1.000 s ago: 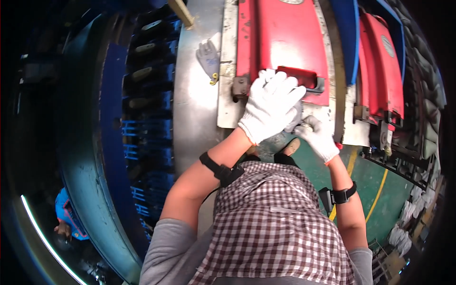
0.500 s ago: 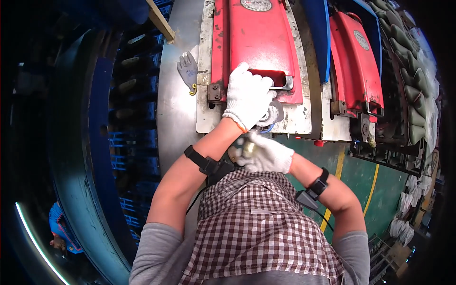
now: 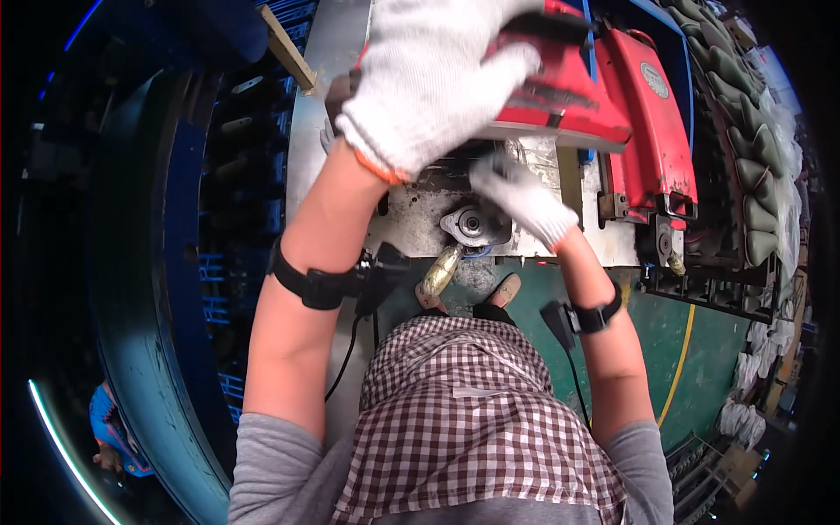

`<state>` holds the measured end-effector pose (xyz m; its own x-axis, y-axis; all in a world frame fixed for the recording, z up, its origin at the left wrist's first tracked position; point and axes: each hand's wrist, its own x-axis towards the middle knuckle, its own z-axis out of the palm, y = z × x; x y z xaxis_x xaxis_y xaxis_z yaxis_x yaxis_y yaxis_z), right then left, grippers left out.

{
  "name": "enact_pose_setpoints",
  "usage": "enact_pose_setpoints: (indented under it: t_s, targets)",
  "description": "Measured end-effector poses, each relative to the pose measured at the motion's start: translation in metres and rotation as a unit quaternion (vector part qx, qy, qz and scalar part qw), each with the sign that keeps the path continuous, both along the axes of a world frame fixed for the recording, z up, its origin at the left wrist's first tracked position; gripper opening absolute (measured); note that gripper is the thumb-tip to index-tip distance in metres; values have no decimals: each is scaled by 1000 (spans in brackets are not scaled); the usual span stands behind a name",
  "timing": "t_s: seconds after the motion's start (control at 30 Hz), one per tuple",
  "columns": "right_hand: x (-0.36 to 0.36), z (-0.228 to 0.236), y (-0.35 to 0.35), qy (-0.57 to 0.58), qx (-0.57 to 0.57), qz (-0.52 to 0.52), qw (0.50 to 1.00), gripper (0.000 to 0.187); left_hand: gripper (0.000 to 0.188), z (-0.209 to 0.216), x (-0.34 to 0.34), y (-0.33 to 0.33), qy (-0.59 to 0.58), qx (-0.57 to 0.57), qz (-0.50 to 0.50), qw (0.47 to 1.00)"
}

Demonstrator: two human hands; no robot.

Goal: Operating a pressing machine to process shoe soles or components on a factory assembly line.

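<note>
My left hand [image 3: 429, 83], in a white knit glove, is up at the raised front of a red machine cover [image 3: 560, 83]. Its thumb sticks out to the right and its fingertips run to the picture's upper edge by the cover's dark handle [image 3: 560, 26]. Below the tilted cover, my right hand [image 3: 525, 197], gloved too, reaches over the machine's pale base plate [image 3: 411, 227]; its fingers are smeared by motion. Just left of it sits a round grey metal clamp [image 3: 471, 223] with a gold-coloured lever [image 3: 442, 269] hanging down toward me.
A second red machine cover [image 3: 652, 122] stands lowered at the right, beside a blue frame. Dark green shoe-shaped pieces [image 3: 757, 192] line a rack farther right. At the left run a bare metal ledge [image 3: 302, 131] and a dark blue machine body [image 3: 179, 262]. A person [image 3: 114, 429] is at lower left.
The red cover has swung up with my left hand, which rose from its front handle. My right hand has left the gold lever and moved up and right over the base plate. The lever hangs lower.
</note>
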<state>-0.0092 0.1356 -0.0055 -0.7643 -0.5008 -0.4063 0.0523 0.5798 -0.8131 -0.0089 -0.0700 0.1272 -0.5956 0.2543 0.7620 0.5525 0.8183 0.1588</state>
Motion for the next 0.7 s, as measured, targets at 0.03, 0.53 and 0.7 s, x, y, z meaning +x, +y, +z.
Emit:
enact_pose_setpoints:
  t_s: [0.03, 0.53, 0.7]
  targets:
    - [-18, -15, -14, 147, 12, -19, 989, 54, 40, 2, -5, -8, 137, 86, -98, 982]
    - [-89, -56, -59, 222, -90, -85, 967, 88, 50, -140, 129, -51, -159, 369, 49, 914]
    - [-26, -32, -47, -144, -386, -116, 904, 78, 67, -212, 158, -49, -325, 773, -57, 541]
